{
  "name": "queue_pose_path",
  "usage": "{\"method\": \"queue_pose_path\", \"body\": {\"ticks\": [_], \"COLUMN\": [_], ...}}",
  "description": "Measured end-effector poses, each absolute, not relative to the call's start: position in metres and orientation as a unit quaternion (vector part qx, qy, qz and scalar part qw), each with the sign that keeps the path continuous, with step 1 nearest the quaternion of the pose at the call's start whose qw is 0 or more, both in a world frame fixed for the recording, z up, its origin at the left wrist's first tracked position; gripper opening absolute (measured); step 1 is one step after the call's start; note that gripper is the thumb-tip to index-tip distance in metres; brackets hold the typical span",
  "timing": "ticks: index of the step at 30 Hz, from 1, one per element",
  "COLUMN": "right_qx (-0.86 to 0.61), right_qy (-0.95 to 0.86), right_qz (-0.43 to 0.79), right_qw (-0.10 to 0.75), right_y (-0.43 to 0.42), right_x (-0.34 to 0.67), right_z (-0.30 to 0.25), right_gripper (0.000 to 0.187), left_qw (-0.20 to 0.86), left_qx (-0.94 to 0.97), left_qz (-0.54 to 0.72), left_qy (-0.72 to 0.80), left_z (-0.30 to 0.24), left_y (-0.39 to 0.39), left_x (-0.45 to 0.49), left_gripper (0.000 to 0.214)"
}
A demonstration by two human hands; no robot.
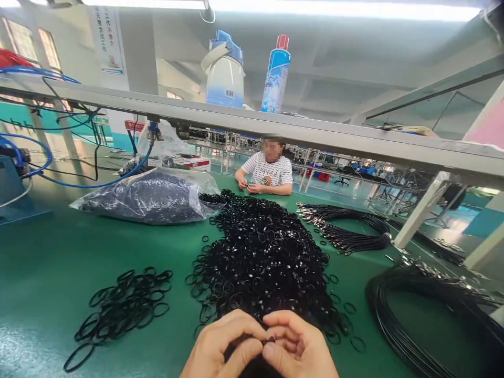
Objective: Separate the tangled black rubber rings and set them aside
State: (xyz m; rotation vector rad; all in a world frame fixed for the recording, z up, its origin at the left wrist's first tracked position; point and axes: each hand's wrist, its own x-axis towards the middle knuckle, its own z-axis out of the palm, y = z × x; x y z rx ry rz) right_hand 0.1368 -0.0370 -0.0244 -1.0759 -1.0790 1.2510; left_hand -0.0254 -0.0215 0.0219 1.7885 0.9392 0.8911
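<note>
My left hand (220, 346) and my right hand (301, 344) meet at the bottom middle, fingertips pinched together on a small black rubber ring (269, 340). Just beyond them lies a big heap of small black rings (260, 252) on the green table (47, 273). A smaller pile of larger black rings (124, 307) lies to the left of my left hand.
A clear bag of dark parts (149, 197) lies at the back left. Bundles of black cords (346, 228) and a coiled cord bundle (425, 315) lie at the right. A person in a striped shirt (268, 170) sits across the table. A metal shelf (315, 134) carries a jug and a spray can.
</note>
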Motion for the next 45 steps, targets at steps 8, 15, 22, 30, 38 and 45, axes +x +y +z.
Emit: {"method": "queue_pose_path", "body": {"ticks": [8,15,22,30,38,45], "right_qx": [-0.491,-0.505,-0.503,-0.493,-0.564,-0.566], "right_qy": [-0.440,-0.416,-0.411,-0.444,-0.547,-0.564], "right_qz": [0.501,0.482,0.484,0.475,0.279,0.248], "right_qw": [0.561,0.582,0.586,0.578,0.552,0.548], "right_y": [-0.038,-0.035,-0.034,-0.037,-0.036,-0.035], "right_x": [0.140,0.145,0.143,0.138,0.150,0.158], "right_z": [-0.016,-0.019,-0.026,-0.030,-0.030,-0.035], "right_gripper": [0.040,0.043,0.042,0.040,0.021,0.020], "left_qw": [0.514,0.508,0.514,0.484,0.577,0.624], "left_qx": [0.580,0.553,0.590,0.692,0.575,0.520], "left_qz": [0.432,0.467,0.418,0.335,0.403,0.454], "left_qy": [0.462,0.467,0.462,0.418,0.417,0.366], "left_z": [0.007,0.006,0.010,0.008,0.004,0.000], "left_y": [-0.006,0.007,-0.008,-0.017,-0.006,-0.005], "left_x": [-0.033,-0.040,-0.029,-0.025,-0.031,-0.029], "left_gripper": [0.025,0.031,0.028,0.016,0.023,0.026]}}
